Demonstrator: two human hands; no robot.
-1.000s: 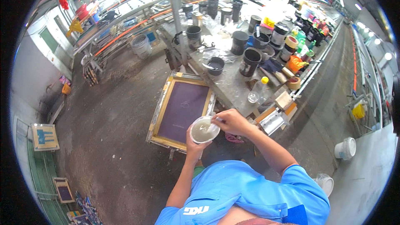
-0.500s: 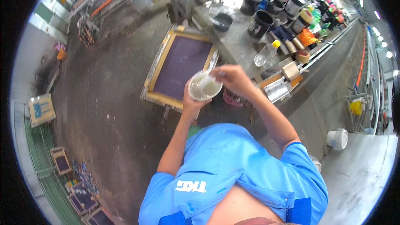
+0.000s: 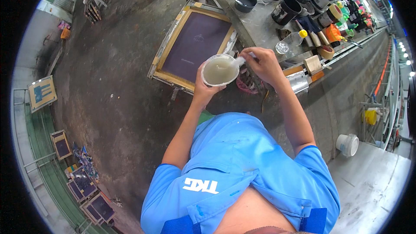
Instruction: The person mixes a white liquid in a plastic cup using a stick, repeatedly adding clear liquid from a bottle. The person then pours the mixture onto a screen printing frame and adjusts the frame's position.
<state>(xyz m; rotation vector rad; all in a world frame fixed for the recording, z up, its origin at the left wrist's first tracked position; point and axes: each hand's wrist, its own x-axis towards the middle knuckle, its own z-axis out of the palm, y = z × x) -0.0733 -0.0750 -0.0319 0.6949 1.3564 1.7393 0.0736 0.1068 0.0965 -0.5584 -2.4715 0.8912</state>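
My left hand [image 3: 203,88] is wrapped round a round white plastic tub [image 3: 234,79] of cloudy greyish liquid. Pinched in the fingers of my right hand [image 3: 263,64] is a whitish, translucent spoon-like stirrer [image 3: 238,62], which slants over the tub's right rim with its lower end in the liquid. Beyond the tub, a wood-framed printing screen [image 3: 195,45] with dark purple mesh leans by the table, a small pale design on its mesh.
A grey worktable [image 3: 260,28] stands at the upper right, with black buckets [image 3: 286,10], a clear bottle with a yellow cap [image 3: 292,41] and a tape roll [image 3: 326,52]. A pinkish basket [image 3: 248,87] sits below its edge. A white bucket [image 3: 347,145] is on the right.
The stirrer has shifted from the tub's middle toward its right rim, my right hand moving right and up with it. The whole view has shifted, and the screen's pale design now shows.
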